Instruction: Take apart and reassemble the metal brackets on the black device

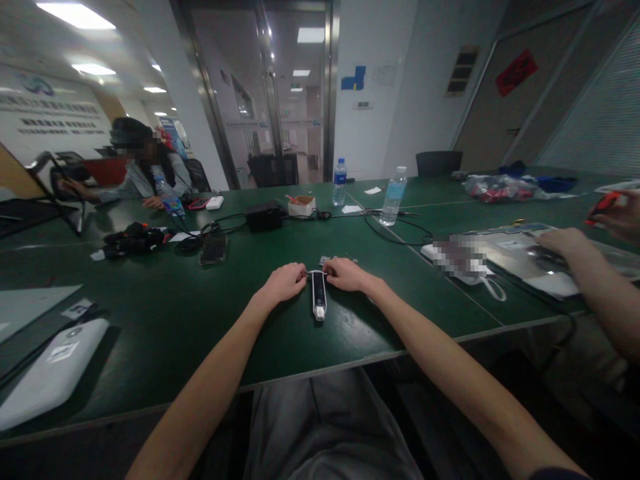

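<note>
A slim black-and-white stick-shaped device point(319, 293) lies lengthwise on the green table in front of me, its silvery end towards me; its exact kind does not show. My left hand point(286, 281) is closed at the left of its far end, with thumb and fingertips pinched together. On the other side, my right hand point(346, 275) pinches at the right of the same end. Both sets of fingertips seem to touch the device's far corners. Just beyond the fingers lie small grey pieces point(326, 261), partly hidden by my right hand.
A white case point(60, 367) lies at the left. Cables, a black box point(264, 216), a small open carton point(301, 205) and water bottles point(394, 197) stand farther back. Another person's hands point(565, 243) are at the right, by a flat panel point(525, 257). Someone sits at the far left.
</note>
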A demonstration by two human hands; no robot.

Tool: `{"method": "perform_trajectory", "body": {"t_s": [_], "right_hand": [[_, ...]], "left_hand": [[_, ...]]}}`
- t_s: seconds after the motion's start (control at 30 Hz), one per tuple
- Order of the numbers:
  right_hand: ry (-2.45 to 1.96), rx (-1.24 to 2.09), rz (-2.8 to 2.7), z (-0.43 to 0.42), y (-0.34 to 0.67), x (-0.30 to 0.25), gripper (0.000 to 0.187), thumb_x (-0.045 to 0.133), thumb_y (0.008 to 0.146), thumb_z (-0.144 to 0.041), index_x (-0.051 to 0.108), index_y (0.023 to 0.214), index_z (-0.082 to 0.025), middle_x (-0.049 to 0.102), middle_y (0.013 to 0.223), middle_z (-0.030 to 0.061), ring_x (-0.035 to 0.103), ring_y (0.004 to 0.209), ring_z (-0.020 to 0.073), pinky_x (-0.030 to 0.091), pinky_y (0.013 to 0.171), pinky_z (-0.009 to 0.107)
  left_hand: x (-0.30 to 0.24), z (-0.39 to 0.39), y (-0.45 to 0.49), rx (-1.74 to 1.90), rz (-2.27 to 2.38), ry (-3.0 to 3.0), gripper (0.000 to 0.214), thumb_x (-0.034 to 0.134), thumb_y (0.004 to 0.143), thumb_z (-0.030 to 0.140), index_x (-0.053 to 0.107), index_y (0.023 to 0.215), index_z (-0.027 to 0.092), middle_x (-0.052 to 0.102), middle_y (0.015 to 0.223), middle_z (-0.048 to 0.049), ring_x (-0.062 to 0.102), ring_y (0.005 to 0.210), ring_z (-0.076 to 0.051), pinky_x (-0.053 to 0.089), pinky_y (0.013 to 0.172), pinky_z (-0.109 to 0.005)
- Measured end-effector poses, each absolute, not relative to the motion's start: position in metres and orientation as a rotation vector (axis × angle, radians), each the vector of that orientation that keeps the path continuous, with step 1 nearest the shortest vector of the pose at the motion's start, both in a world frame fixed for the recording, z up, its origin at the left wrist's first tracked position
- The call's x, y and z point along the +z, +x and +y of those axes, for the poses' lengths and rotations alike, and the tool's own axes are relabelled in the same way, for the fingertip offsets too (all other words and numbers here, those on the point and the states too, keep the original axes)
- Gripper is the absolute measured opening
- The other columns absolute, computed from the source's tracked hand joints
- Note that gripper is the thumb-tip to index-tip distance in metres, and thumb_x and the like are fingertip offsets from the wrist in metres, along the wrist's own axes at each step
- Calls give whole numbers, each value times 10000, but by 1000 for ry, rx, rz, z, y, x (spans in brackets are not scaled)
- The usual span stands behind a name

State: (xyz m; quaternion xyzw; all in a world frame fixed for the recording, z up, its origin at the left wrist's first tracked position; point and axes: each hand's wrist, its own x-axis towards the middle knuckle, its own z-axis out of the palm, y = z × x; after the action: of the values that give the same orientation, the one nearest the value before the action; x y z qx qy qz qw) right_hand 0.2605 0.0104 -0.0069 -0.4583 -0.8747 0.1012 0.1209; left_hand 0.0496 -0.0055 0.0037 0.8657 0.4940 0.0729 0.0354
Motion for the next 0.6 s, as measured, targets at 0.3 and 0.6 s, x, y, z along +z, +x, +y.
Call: {"method": "perform_trajectory", "body": {"t_s": [0.3, 0.6], "right_hand": [[-1332, 294, -2553, 9, 260, -6, 177, 539, 814, -149, 629, 964, -171, 642, 822, 41, 549, 735, 152, 352, 653, 236], [-1338, 273, -2571, 9, 260, -7, 194, 534, 802, -154, 628, 971, -161, 643, 841, 54, 551, 756, 162, 363, 666, 238]], "left_hand": [[5, -6, 51, 198, 1534, 2669, 185, 436, 882, 290, 583, 933, 189, 624, 893, -62, 579, 778, -197, 413, 635, -281], [1, -4, 51, 208, 1533, 2680, 180, 441, 880, 275, 578, 951, 183, 627, 890, -58, 584, 787, -194, 422, 659, -281]]}}
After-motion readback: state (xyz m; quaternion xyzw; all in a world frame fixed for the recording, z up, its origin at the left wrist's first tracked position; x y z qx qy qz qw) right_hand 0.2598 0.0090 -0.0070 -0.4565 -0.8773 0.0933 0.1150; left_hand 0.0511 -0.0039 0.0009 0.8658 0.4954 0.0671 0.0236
